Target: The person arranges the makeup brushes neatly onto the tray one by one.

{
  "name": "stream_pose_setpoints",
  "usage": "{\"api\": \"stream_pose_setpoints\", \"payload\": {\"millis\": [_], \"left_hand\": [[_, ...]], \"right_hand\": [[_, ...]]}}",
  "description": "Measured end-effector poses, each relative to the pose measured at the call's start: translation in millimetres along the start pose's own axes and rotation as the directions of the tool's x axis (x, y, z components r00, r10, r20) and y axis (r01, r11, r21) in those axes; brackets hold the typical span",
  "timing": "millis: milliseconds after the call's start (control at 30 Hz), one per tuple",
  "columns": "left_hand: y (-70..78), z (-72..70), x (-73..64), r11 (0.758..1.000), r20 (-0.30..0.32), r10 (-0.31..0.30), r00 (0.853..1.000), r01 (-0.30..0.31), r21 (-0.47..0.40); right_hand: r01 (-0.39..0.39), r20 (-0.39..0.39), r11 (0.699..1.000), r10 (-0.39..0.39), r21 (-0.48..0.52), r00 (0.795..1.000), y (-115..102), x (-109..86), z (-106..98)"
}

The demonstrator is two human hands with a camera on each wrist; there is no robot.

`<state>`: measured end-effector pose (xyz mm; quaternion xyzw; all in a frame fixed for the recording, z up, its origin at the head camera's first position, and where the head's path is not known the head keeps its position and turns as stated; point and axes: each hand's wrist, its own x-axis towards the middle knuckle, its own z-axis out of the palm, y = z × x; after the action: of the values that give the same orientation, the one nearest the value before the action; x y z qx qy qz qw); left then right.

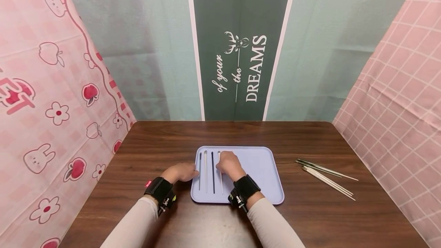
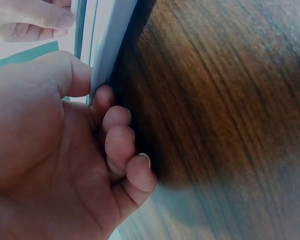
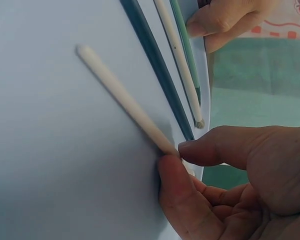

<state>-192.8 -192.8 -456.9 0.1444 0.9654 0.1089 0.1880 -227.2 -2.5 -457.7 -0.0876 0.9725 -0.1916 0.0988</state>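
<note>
A lavender tray (image 1: pixel 256 175) lies on the table. My left hand (image 1: pixel 180 172) pinches its left rim between thumb and fingers. My right hand (image 1: pixel 230 163) pinches a cream-handled paintbrush (image 3: pixel 125 100) near its upper end, over the tray. To the left of that brush, a dark blue paintbrush (image 1: pixel 213 175), another cream paintbrush (image 1: pixel 206 173) and a green paintbrush (image 3: pixel 186 47) lie side by side, roughly upright in the head view. A small bristle tip shows on the second cream brush in the right wrist view. My right fingers hide the held brush's tip there.
On the table right of the tray lie several cream-handled sticks (image 1: pixel 329 183) and a few green ones (image 1: pixel 320 167), loosely bunched. The wooden table (image 1: pixel 165 137) ends at a hanging green curtain (image 1: pixel 138 68). Pink cloths (image 1: pixel 399 106) hang at both sides.
</note>
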Motion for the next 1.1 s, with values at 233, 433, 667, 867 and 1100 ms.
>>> {"api": "stream_pose_setpoints", "payload": {"millis": [233,433,667,867,1100], "left_hand": [[0.1,-0.1,-0.2,1.0,0.002,-0.013,1.0,0.013,-0.016],[0.9,-0.4,0.6,0.999,0.022,-0.027,0.999,0.028,-0.023],[1.4,-1.2,0.7,0.998,0.039,-0.039,0.998,0.041,-0.046],[-0.8,0.3,1.7,0.999,0.03,-0.022,0.999,0.023,-0.039],[-0.9,1.9,2.0,1.0,0.018,-0.007,1.0,0.007,-0.024]], "right_hand": [[-0.004,-0.003,1.0,0.004,0.015,1.0,1,-0.5,0],[-0.004,0.001,0.999,0.004,0.037,1.0,1,-0.9,-1],[-0.023,0.0,0.999,0.023,0.048,1.0,2,-4.7,-4],[-0.014,0.018,1.0,0.014,0.01,1.0,1,-8.2,-11],[0.029,0.032,0.998,-0.027,-0.053,0.999,3,-17.5,-24]]}}
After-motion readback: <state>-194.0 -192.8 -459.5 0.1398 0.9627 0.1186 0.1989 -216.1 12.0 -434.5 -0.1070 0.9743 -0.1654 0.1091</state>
